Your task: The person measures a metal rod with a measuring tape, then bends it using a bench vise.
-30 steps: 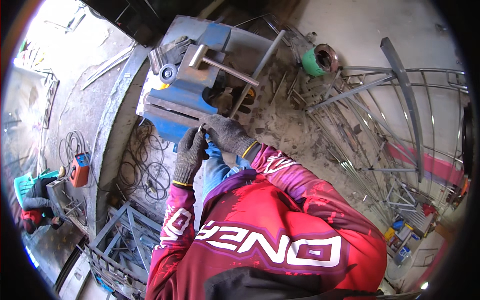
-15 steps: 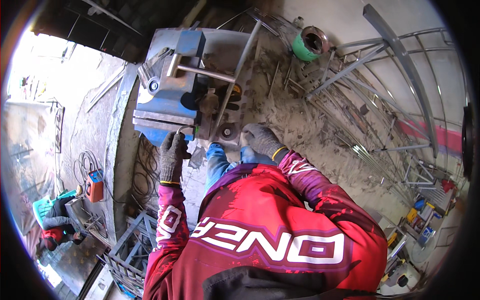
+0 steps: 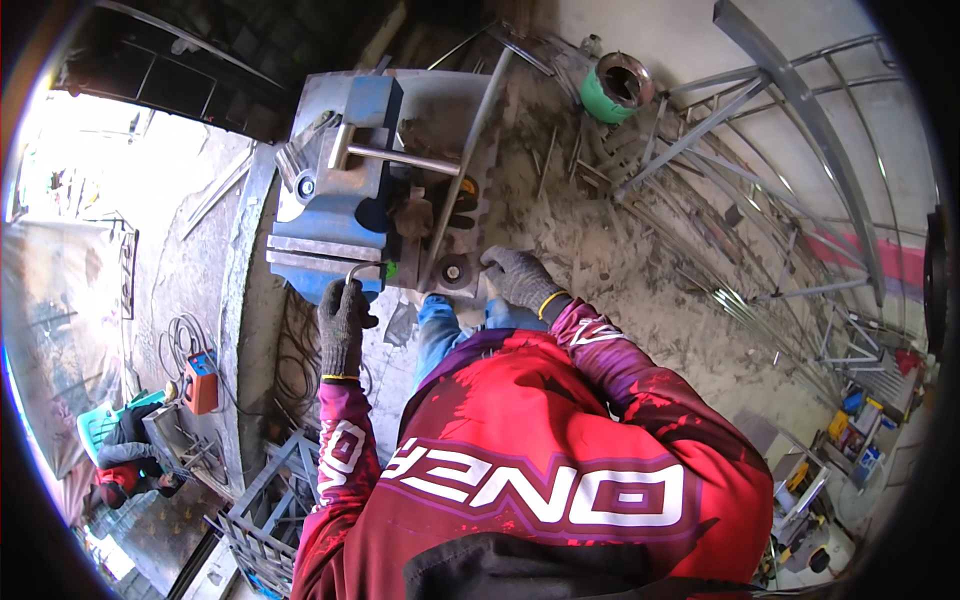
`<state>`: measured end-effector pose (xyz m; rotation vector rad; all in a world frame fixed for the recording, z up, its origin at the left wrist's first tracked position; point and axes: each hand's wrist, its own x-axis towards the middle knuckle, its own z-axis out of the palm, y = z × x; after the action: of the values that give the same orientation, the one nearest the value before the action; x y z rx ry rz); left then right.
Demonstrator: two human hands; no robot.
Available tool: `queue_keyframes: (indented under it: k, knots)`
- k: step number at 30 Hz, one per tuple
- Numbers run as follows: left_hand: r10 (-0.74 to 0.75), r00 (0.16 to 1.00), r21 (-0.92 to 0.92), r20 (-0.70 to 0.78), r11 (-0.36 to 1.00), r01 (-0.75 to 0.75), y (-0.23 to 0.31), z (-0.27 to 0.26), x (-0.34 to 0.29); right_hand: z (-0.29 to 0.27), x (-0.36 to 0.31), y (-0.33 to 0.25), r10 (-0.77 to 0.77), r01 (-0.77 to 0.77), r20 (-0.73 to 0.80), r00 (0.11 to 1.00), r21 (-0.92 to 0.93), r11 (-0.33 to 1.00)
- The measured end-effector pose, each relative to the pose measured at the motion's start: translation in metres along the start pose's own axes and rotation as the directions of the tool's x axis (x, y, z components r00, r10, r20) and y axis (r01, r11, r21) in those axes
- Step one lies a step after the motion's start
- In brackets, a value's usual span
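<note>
So, left hand [image 3: 343, 322] in a fist on a bent rod [image 3: 364, 264]

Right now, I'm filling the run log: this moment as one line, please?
left hand: gloved, holding bent rod near blue vise | right hand: gloved, apart from vise

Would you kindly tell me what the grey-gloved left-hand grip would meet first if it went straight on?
Ahead of the left-hand grip, the blue metal vise likely comes first, though depth is unclear.

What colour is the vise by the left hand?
The vise is mostly blue; head view shows it.
</note>
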<state>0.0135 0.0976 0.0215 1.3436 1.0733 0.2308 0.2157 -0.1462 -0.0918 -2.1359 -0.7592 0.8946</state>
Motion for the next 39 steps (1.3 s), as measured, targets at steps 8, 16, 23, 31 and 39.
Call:
queue_keyframes:
  k: [8, 16, 23, 31, 39]
  knots:
    - [-0.018, 0.999, -0.025, -0.03, 1.0, 0.017, -0.017, -0.006, -0.007, 0.001, 0.006, 0.0, -0.02, 0.024, 0.099, 0.995, -0.041, 0.999]
    - [0.0, 0.999, -0.021, -0.043, 1.0, -0.001, -0.015, -0.003, -0.008, -0.002, 0.01, 0.008, 0.044, -0.037, 0.113, 0.993, -0.061, 0.997]
    - [0.018, 0.998, 0.001, -0.052, 1.0, -0.018, -0.012, -0.003, -0.009, 0.0, 0.015, 0.009, 0.036, -0.036, 0.147, 0.989, 0.003, 0.999]
    - [0.041, 0.999, 0.061, -0.018, 0.997, -0.039, -0.013, -0.003, -0.004, -0.003, 0.009, 0.024, 0.03, -0.035, 0.068, 0.997, 0.072, 0.997]
    - [0.043, 0.998, 0.058, -0.055, 0.997, -0.04, -0.008, 0.0, -0.008, -0.021, 0.001, 0.026, 0.063, -0.064, 0.059, 0.996, 0.013, 0.998]
